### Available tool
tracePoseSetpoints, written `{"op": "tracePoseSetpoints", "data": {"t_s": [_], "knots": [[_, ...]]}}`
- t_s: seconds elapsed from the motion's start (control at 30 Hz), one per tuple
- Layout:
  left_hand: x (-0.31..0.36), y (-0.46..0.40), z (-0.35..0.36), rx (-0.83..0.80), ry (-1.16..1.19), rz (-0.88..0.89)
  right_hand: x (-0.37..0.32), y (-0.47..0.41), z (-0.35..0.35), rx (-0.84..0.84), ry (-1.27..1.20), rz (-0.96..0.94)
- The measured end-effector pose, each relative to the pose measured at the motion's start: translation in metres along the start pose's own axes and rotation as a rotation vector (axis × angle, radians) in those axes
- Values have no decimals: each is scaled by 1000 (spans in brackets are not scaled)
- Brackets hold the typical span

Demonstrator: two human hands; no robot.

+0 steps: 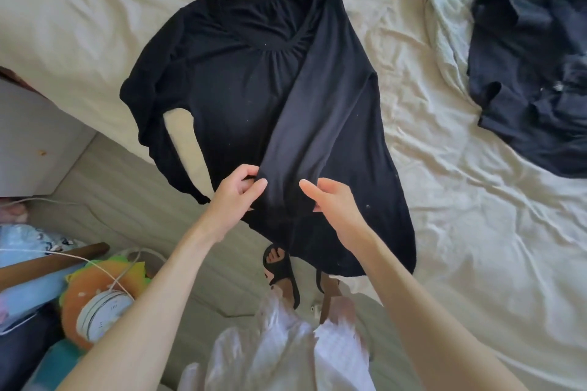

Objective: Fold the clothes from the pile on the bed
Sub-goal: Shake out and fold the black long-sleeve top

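I am looking down on a bed covered with a rumpled cream sheet, standing at its near corner. At the far left a white cabinet stands on the pale floor, and below it lies a clutter of cables and an orange plush toy.

Moving right, the black long-sleeved top lies spread face up across the bed's corner, its hem hanging off the edge toward my feet. Its left-hand sleeve lies bunched along the body. The other sleeve is folded diagonally across the front, its cuff end lifted at my hands.

My left hand pinches the sleeve's edge between thumb and curled fingers. My right hand holds the other edge, thumb under the cloth, fingers nearly straight.

Farther right, well apart, the pile of dark clothes waits on the sheet.

The risk I see: the hem already overhangs, so any pull toward me could drag the whole top off the bed. The right hand's grip looks light, and the sleeve could slip and fall crooked across the front.
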State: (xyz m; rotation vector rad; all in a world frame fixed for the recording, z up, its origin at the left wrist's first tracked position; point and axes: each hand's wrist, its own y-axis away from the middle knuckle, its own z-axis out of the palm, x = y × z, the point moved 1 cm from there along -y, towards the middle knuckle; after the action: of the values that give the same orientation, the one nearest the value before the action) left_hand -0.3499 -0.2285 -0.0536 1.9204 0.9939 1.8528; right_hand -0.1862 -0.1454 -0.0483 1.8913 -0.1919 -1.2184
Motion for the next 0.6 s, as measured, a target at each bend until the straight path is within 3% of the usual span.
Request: {"op": "tracePoseSetpoints", "data": {"t_s": [0.1,0.2,0.37,0.5,0.6], "knots": [[-5,1,-3,13,-41,-49,11,2,12,2,43,69],[-22,7,-7,-115,-201,-170,24,9,24,-13,109,-15],[-60,30,-5,-217,-84,-254,55,21,37,-62,156,-33],[-89,47,3,-103,72,-290,76,32,40,-13,255,-56],[-113,54,7,17,9,-353,93,36,41,-50,344,35]]}}
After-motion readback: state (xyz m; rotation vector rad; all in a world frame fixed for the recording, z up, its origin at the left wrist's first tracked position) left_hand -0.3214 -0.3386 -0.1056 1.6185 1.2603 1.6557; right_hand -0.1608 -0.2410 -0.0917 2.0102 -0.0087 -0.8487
